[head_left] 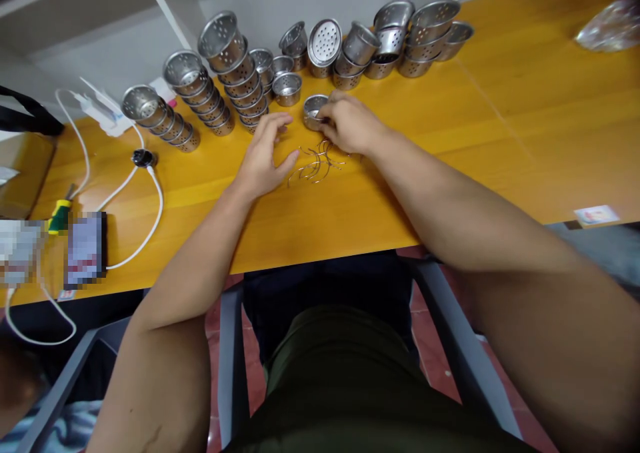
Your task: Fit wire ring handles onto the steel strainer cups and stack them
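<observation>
My right hand [345, 121] grips the rim of a small perforated metal cup [313, 110] that sits on the wooden table, its thumb and fingers closed on the near right side. To the left, my left hand [267, 156] hovers over the table with its fingers apart and nothing in them. Between and below the hands lies a loose heap of thin curved metal wires [316, 163]. Another small perforated cup [287, 89] stands just behind, apart from both hands.
Tall leaning stacks of perforated cups [240, 73] rise at the back left, and more piled cups [390, 40] line the back. White cables [161, 200], a phone [85, 250] and a yellow-green screwdriver [60, 214] lie left. A clear plastic bag [613, 26] rests far right.
</observation>
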`<action>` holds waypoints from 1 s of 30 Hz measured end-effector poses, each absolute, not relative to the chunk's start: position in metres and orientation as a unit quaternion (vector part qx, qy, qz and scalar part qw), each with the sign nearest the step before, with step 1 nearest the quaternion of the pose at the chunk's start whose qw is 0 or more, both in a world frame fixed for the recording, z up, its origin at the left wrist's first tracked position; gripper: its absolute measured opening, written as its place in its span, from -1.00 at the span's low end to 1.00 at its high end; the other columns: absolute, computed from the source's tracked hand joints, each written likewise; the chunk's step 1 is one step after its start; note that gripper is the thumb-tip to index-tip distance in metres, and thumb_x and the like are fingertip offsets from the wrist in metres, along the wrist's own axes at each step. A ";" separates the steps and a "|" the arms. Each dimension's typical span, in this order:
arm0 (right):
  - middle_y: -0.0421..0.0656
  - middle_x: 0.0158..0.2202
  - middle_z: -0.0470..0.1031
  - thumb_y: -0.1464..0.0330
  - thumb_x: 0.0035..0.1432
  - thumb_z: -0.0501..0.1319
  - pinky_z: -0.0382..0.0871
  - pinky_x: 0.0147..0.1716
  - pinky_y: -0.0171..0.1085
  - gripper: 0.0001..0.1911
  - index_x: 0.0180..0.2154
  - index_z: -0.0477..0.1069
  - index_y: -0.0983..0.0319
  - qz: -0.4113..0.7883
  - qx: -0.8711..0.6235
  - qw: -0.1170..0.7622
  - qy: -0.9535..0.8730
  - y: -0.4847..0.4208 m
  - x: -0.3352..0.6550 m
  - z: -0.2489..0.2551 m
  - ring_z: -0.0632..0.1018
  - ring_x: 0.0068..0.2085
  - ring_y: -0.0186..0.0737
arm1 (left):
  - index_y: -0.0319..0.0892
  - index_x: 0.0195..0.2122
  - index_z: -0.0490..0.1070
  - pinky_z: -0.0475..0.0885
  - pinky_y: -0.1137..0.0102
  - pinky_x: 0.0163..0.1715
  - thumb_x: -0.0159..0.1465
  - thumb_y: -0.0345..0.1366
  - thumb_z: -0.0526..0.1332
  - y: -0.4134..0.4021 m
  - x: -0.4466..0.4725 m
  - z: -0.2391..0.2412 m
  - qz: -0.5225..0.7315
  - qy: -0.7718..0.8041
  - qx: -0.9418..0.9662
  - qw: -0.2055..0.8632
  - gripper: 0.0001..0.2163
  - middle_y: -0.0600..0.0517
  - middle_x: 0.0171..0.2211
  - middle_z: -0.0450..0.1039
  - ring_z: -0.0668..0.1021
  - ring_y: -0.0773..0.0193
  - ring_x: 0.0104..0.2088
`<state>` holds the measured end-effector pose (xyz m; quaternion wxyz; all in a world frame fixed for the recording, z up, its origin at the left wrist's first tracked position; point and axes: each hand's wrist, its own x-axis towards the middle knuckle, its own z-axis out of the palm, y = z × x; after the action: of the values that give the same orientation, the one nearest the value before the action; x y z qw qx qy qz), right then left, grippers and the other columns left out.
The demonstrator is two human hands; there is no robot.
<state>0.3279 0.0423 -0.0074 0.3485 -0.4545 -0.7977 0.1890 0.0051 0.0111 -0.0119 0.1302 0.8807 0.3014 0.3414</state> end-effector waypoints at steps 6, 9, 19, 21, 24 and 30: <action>0.06 0.05 0.60 -0.26 0.52 0.62 0.73 0.15 0.18 -0.40 -0.06 0.44 -0.01 0.288 -0.426 0.379 -0.770 -0.013 0.292 0.037 0.59 0.29 0.40 | 0.25 0.94 -0.10 0.30 -0.34 0.93 0.64 0.37 0.47 0.030 0.007 -0.025 0.369 0.300 0.873 0.104 0.07 -0.25 0.94 0.07 0.24 -0.35 0.94; -0.03 -0.05 0.62 -0.33 0.48 0.62 0.74 -0.08 0.05 -0.34 -0.03 0.47 0.01 0.368 -0.380 0.384 -0.757 -0.035 0.280 0.043 0.67 0.05 0.22 | 0.31 0.96 -0.14 0.28 -0.34 0.95 0.64 0.43 0.45 0.027 0.010 -0.021 0.357 0.292 0.881 0.105 0.10 -0.21 0.94 0.11 0.22 -0.34 0.96; -0.22 -0.37 0.45 -0.55 0.42 0.56 0.42 -0.51 -0.17 -0.14 -0.16 0.37 0.04 0.503 -0.360 0.407 -0.671 -0.033 0.283 0.045 0.56 -0.43 -0.11 | 0.23 0.90 0.14 0.61 -0.27 0.74 0.56 0.62 0.41 0.006 0.012 -0.014 0.350 0.295 0.878 0.142 0.08 -0.27 0.76 0.45 0.52 -0.38 0.80; -0.22 -0.37 0.46 -0.62 0.36 0.56 0.53 -0.45 -0.14 -0.08 -0.15 0.38 0.04 0.505 -0.357 0.420 -0.664 -0.033 0.281 0.043 0.60 -0.39 -0.08 | 0.22 0.91 0.11 0.67 -0.24 0.69 0.60 0.62 0.35 0.004 0.013 -0.016 0.351 0.288 0.879 0.145 0.06 -0.29 0.76 0.42 0.51 -0.38 0.79; -0.20 -0.33 0.51 -0.60 0.39 0.57 0.65 -0.37 -0.10 -0.09 -0.17 0.38 0.05 0.522 -0.332 0.437 -0.653 -0.032 0.277 0.039 0.63 -0.36 -0.07 | 0.23 0.92 0.09 0.63 -0.30 0.73 0.63 0.56 0.35 0.004 0.013 -0.016 0.343 0.298 0.881 0.133 0.02 -0.29 0.77 0.40 0.47 -0.41 0.81; -0.22 -0.36 0.49 -0.32 0.36 0.78 0.70 -0.33 -0.14 -0.16 -0.27 0.32 0.06 0.582 -0.303 0.470 -0.590 -0.028 0.275 0.035 0.59 -0.36 -0.13 | 0.26 0.93 0.03 0.39 -0.34 0.89 0.66 0.54 0.30 0.010 0.013 -0.016 0.360 0.272 0.886 0.102 0.00 -0.27 0.80 0.36 0.45 -0.41 0.83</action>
<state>0.2753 -0.0275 0.0347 0.4698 -0.3034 -0.5901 0.5823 0.0133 0.0098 -0.0162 0.1022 0.8864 0.2721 0.3602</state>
